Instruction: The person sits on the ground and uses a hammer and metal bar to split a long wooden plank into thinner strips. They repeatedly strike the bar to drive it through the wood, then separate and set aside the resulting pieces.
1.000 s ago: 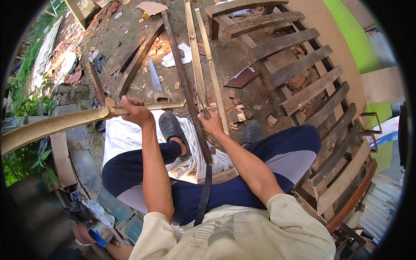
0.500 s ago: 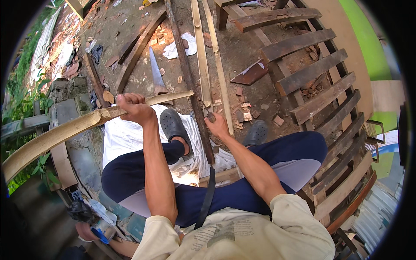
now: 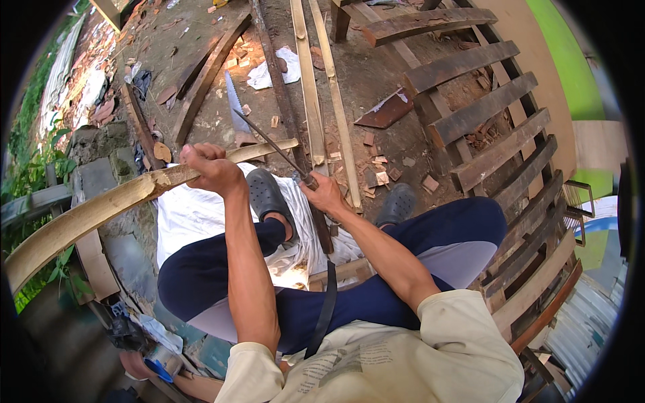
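Note:
My left hand (image 3: 213, 168) is closed around a long split bamboo strip (image 3: 101, 209). The strip reaches from the left rim across to the middle, and its short end sticks out beyond my fist. In my right hand (image 3: 324, 195) is the handle of a long-bladed knife (image 3: 275, 147). Its thin dark blade, seen nearly edge-on, points up and left and crosses in front of the strip's short end; I cannot tell whether they touch. Beneath that hand a dark wooden pole (image 3: 272, 60) runs down between my feet.
Two more bamboo strips (image 3: 308, 80) lie lengthwise ahead. A handsaw (image 3: 235, 104) rests beyond my left foot, near dark timber pieces (image 3: 209, 80). White cloth (image 3: 185, 211) spreads under my left leg. A slatted wooden frame (image 3: 484, 101) stands along the right. Wood chips (image 3: 381, 178) litter the ground.
My right hand has moved slightly left and up, turning the knife so that its blade now shows, pointing up and left. My left hand still grips the bamboo strip in nearly the same place.

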The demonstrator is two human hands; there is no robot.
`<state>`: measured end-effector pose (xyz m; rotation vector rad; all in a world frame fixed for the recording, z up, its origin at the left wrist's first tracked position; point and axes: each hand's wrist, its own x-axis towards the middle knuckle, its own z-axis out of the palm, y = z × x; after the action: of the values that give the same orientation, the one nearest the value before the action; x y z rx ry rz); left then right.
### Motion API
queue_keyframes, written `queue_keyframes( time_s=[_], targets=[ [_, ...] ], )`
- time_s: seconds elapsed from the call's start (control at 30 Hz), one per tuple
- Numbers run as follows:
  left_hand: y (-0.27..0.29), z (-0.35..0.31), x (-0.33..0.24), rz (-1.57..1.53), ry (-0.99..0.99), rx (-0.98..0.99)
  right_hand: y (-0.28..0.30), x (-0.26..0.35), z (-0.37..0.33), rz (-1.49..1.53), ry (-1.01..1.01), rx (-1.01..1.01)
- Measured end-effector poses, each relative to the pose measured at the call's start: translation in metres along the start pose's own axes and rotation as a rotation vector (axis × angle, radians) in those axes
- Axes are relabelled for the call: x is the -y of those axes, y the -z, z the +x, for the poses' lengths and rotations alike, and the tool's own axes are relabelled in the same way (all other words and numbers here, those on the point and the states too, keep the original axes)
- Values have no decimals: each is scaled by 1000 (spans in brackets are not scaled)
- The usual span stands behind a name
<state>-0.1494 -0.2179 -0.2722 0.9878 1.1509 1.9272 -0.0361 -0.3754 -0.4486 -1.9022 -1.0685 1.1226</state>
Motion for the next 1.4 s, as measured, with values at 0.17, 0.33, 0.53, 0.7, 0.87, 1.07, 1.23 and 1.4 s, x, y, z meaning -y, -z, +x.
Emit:
queue_keyframes(
  time_s=[0.17,0.33,0.53,0.7,0.87,1.07,1.23,1.4],
  targets=[
    [-7,-2,1,-19,4,12,-12,-78,3,-80,-276,8],
    [-3,1,6,16,-38,-10,5,-50,-2,-32,-225,21],
    [-17,-11,3,3,-45,61,24,17,8,110,-35,-47],
    [-26,-12,-2,71,-74,91,-2,-60,0,-59,-324,31],
    [-23,-12,3,76,-102,73,18,-9,5,102,-176,-11],
    [-25,-15,-3,70,-86,78,20,30,6,252,89,-243],
    [-29,-18,-4,58,-75,74,-4,-47,-7,-122,-349,16],
    [-26,-20,-5,98,-99,80,12,11,10,155,-56,-127]
  ],
)
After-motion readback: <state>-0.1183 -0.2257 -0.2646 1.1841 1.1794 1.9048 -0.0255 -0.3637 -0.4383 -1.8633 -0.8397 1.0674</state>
